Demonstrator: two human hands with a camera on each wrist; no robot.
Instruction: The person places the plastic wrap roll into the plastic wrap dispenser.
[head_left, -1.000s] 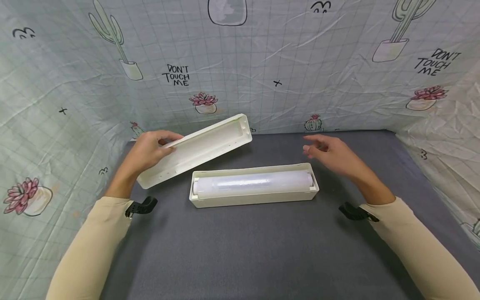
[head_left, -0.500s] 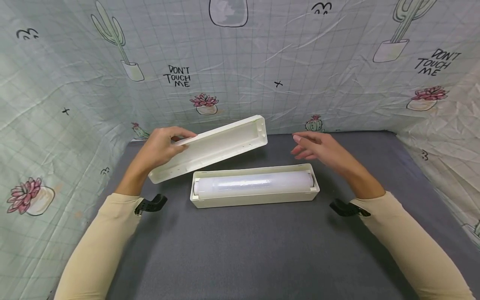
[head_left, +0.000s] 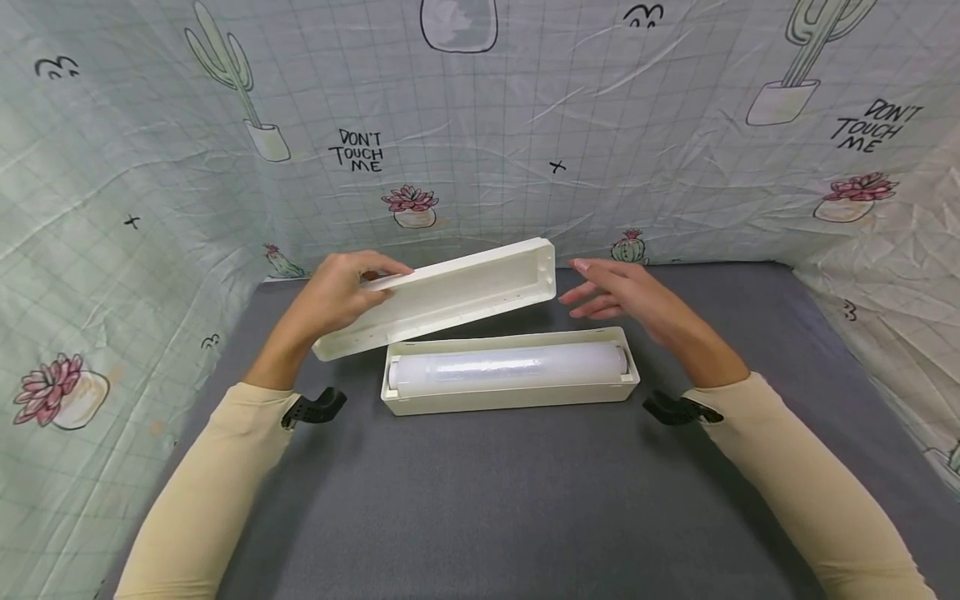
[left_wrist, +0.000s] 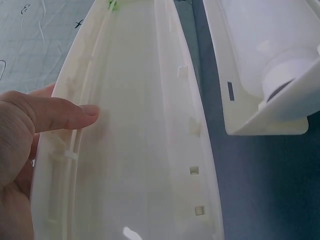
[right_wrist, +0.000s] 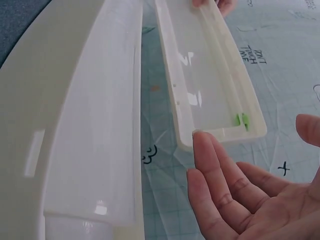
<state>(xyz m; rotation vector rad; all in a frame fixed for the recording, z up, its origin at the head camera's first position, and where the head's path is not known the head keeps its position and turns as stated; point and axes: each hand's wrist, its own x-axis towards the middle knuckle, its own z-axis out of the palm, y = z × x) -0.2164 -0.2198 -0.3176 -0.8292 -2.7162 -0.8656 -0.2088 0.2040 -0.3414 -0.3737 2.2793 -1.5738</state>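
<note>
Cover's shift: the long white cover (head_left: 450,293) now sits further right in the head view than half a second ago, its lower edge level with the back of the box (head_left: 510,401) and its right end close to the right hand (head_left: 626,296).
Right hand's shift: it has come inward, so only a narrow space parts its fingertips from the cover's end.
What that means: cover and box are nearer to one another but, as I judge it, not joined — the left wrist view shows a strip of background between them.
Left hand (head_left: 341,292): grips the cover by its upper long edge, thumb over the hollow inner side, other fingers behind and mostly hidden.
Right hand's spread: fingers loosely extended with a slight bend, thumb well apart from them, palm toward the cover; it holds nothing.
Cover's pose: tilted, right end higher, hollow side toward the person; whether its left end touches the table (head_left: 480,508) I cannot tell.
Green piece (right_wrist: 243,121): inside the cover, in a corner at the end nearest the right hand.
Box's place: on the table, lengthwise in front of the person, its top uncovered; it stands where it stood a second ago.
Roll (head_left: 510,367): whitish and shiny, lying along the inside of the box — neither hand touches it.
Cloth (head_left: 480,117): printed with cacti and lettering, hanging behind the table.
</note>
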